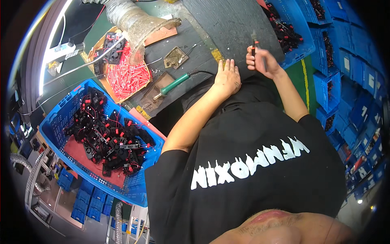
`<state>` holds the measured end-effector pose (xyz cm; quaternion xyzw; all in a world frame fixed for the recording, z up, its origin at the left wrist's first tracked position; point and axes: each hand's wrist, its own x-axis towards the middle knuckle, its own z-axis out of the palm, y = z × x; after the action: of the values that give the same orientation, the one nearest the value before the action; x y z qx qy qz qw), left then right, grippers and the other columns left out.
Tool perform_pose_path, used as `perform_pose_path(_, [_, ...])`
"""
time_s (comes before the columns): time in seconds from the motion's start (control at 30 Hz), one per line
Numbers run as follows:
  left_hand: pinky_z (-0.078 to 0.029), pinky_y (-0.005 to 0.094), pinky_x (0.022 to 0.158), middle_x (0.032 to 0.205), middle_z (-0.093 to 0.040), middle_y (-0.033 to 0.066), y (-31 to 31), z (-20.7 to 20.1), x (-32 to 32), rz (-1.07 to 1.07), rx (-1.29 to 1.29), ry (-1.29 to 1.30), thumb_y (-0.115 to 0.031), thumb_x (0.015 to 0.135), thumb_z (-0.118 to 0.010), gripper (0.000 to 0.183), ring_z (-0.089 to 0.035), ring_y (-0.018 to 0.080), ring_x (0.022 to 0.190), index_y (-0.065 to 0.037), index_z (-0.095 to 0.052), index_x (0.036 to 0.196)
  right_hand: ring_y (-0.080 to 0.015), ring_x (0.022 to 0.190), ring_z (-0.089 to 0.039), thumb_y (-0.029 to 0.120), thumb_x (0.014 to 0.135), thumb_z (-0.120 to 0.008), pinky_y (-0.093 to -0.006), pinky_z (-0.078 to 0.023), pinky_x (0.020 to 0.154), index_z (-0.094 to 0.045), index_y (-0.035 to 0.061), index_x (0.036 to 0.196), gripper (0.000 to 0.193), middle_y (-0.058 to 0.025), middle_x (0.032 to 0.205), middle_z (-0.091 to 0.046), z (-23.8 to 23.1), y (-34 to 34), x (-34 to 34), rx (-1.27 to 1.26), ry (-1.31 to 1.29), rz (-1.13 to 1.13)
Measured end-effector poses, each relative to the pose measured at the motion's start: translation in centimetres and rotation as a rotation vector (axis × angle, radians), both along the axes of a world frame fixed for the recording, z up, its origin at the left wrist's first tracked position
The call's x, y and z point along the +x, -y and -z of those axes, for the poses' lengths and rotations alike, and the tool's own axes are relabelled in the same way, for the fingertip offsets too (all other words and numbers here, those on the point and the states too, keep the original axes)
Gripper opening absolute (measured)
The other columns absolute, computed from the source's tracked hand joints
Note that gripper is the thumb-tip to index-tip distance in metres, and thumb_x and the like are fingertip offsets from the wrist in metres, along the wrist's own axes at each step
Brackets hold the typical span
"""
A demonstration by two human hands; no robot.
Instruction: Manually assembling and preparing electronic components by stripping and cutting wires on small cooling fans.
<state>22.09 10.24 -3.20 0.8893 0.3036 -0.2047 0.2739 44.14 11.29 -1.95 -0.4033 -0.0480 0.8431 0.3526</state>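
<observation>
My left hand (228, 77) lies flat at the near edge of the dark bench (239, 28), its fingers stretched and nothing in them. They touch the bench by a strip of yellow tape (216, 55). My right hand (262, 62) is raised over the bench's right part, fingers closed round small pliers (254, 44) with red and black handles. Their tip points away from me and is blurred. Left of my left hand, a soldering iron (174, 84) with a green handle rests across a worn tray (156, 90). Behind it sits a small dirty metal dish (175, 57).
A cardboard box (122, 99) holds red-and-white thin pieces and black fans (114, 48). At my left stands a blue crate (91, 179) full of black fans with red connectors; another blue crate (298, 55) is far right. A fume duct (140, 26) overhangs the bench.
</observation>
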Motion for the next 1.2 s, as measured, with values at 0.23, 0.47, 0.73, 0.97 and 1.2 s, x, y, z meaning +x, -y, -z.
perform_pose_path(0.23, [-0.021, 0.0604, 0.123, 0.163, -0.032, 0.0282, -0.3, -0.1, -0.2, 0.024, -0.026, -0.012, -0.046, 0.096, -0.062, 0.078, -0.029, 0.0399, 0.154, 0.007, -0.043, 0.150, -0.0331, 0.108, -0.057, 0.033, 0.070, -0.087, -0.0453, -0.052, 0.088, -0.056, 0.0082, 0.117, 0.062, -0.0140, 0.111, -0.053, -0.3, 0.3, -1.0, 0.992, 1.843, -0.914])
perform_pose_path(0.47, [-0.021, 0.0607, 0.123, 0.163, -0.032, 0.0274, -0.5, 0.0, -0.4, 0.018, -0.037, -0.007, -0.045, 0.096, -0.062, 0.076, -0.029, 0.0390, 0.154, 0.007, -0.044, 0.149, -0.0310, 0.104, -0.060, 0.037, 0.069, -0.088, -0.0437, -0.057, 0.080, -0.056, 0.0084, 0.111, 0.060, -0.0128, 0.106, -0.055, -0.2, -0.9, -2.8, 0.987, 1.909, -1.084])
perform_pose_path(0.73, [-0.022, 0.0605, 0.123, 0.162, -0.035, 0.0266, -0.9, 0.1, -0.4, 0.034, -0.034, -0.004, -0.044, 0.097, -0.062, 0.073, -0.032, 0.0379, 0.152, 0.006, -0.047, 0.148, -0.0396, 0.096, -0.071, 0.039, 0.077, -0.084, -0.0466, -0.060, 0.082, -0.050, 0.0038, 0.109, 0.059, -0.0230, 0.103, -0.065, -0.1, -1.3, -3.4, 0.725, 1.759, -1.309])
perform_pose_path(0.97, [-0.020, 0.0583, 0.124, 0.161, -0.037, 0.0265, -1.1, -0.2, 0.2, 0.058, -0.042, -0.037, -0.045, 0.097, -0.060, 0.073, -0.034, 0.0384, 0.152, 0.006, -0.047, 0.148, -0.0404, 0.096, -0.072, 0.034, 0.081, -0.081, -0.0457, -0.060, 0.084, -0.050, -0.0011, 0.109, 0.054, -0.0260, 0.099, -0.070, -0.1, -1.6, -3.8, 0.679, 1.667, -1.290])
perform_pose_path(1.2, [-0.019, 0.0583, 0.125, 0.161, -0.037, 0.0263, -1.7, -0.1, 0.8, 0.090, -0.055, -0.092, -0.047, 0.098, -0.058, 0.073, -0.033, 0.0381, 0.152, 0.006, -0.047, 0.148, -0.0406, 0.097, -0.072, 0.032, 0.083, -0.080, -0.0462, -0.060, 0.084, -0.053, -0.0040, 0.108, 0.052, -0.0268, 0.100, -0.071, -0.3, -1.2, -4.8, 0.589, 1.616, -1.285])
